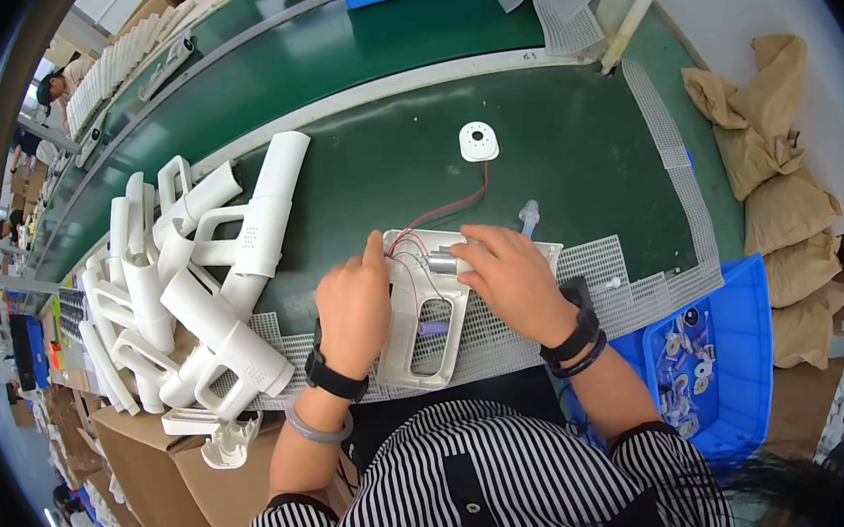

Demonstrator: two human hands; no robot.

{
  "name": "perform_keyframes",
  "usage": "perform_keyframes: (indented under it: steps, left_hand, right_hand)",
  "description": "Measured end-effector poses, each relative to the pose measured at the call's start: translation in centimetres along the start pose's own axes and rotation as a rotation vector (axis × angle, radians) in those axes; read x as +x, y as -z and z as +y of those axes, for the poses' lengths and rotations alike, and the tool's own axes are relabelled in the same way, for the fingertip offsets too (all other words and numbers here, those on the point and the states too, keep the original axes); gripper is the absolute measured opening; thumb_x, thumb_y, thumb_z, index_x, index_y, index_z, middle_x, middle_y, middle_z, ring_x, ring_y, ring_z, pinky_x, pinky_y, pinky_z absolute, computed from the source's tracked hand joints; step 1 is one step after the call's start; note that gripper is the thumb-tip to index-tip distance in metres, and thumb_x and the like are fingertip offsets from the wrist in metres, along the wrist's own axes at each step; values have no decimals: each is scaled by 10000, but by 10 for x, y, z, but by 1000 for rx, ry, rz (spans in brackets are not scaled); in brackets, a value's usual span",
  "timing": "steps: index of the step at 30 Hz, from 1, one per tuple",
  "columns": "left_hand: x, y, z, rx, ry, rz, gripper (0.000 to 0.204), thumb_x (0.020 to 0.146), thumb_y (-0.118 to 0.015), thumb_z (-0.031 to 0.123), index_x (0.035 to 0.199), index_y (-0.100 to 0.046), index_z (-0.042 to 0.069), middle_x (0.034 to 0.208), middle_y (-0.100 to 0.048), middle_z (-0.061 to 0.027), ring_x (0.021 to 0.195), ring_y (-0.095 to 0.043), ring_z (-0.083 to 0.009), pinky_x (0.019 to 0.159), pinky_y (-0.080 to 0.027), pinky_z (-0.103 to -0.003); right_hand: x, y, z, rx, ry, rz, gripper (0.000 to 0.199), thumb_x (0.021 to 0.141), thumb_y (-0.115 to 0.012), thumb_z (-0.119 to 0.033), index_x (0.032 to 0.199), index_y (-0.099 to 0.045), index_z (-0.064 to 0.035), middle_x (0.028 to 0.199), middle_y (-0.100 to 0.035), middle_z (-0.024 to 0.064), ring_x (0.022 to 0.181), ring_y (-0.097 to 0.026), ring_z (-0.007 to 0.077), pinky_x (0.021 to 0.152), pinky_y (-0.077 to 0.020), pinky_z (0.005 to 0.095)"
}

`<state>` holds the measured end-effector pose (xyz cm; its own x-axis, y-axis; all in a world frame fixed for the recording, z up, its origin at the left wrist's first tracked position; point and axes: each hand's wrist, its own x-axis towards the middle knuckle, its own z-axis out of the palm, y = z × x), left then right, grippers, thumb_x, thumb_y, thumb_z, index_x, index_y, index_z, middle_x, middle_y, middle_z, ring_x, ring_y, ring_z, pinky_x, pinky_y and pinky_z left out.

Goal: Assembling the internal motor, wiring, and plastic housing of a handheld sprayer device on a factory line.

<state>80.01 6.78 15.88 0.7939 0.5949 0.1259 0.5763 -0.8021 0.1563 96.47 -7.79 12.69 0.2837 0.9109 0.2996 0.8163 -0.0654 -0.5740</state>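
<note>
A white pistol-shaped plastic housing half (398, 351) lies in front of me with its hollow side up. Curled at its left edge, my left hand (353, 305) holds the housing close to the thin red and dark wires; its thumb is mostly hidden. With fingertips and thumb, my right hand (516, 283) grips a small silver cylindrical motor (442, 261) in the upper part of the housing. A purple cylinder (434, 329) sits in the handle area. Red wires run from the housing to a white rounded plate (479, 141) with a dark centre hole.
A clear plastic part (529, 217) lies beyond my right hand. White housings (256, 223) are piled at left, above a cardboard box (144, 468). Grey perforated matting (598, 266) edges the green table (355, 184). At right stand a blue bin (758, 334) of small parts and brown sacks (788, 206).
</note>
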Motion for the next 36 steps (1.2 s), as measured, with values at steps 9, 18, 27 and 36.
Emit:
perform_keyframes:
  steps: [9,18,27,36]
  left_hand:
    - [18,10,24,328,-83,-174,344,844,-633,66,1166,-615,-57,732,-670,-161,639,-660,-330,572,-511,-401]
    - [-12,-1,3,31,0,5,416,900,-642,114,1290,-571,-12,722,-668,-140,643,-659,-320,592,-519,-420]
    - [-18,2,4,-80,75,188,383,923,-671,115,1300,-610,91,641,-585,-146,536,-567,-303,530,-447,-394]
    - [-13,-7,4,-95,37,175,372,921,-669,122,1288,-624,85,630,-583,-140,532,-574,-296,526,-449,-386]
  right_hand:
    - [0,1,-5,-22,-2,63,368,787,-752,-124,1140,-662,-67,1224,-614,118,1115,-595,316,946,-484,418]
    - [-6,-6,-2,1,8,91,343,825,-727,-140,1150,-648,-65,1244,-605,118,1147,-578,318,975,-462,437]
    - [-6,-5,-3,-10,4,122,281,830,-705,-135,1091,-641,-53,1195,-608,120,1120,-585,298,954,-455,421]
    - [-6,-4,-4,-9,-19,70,339,843,-713,-161,1161,-641,-70,1251,-600,120,1161,-570,312,975,-452,431]
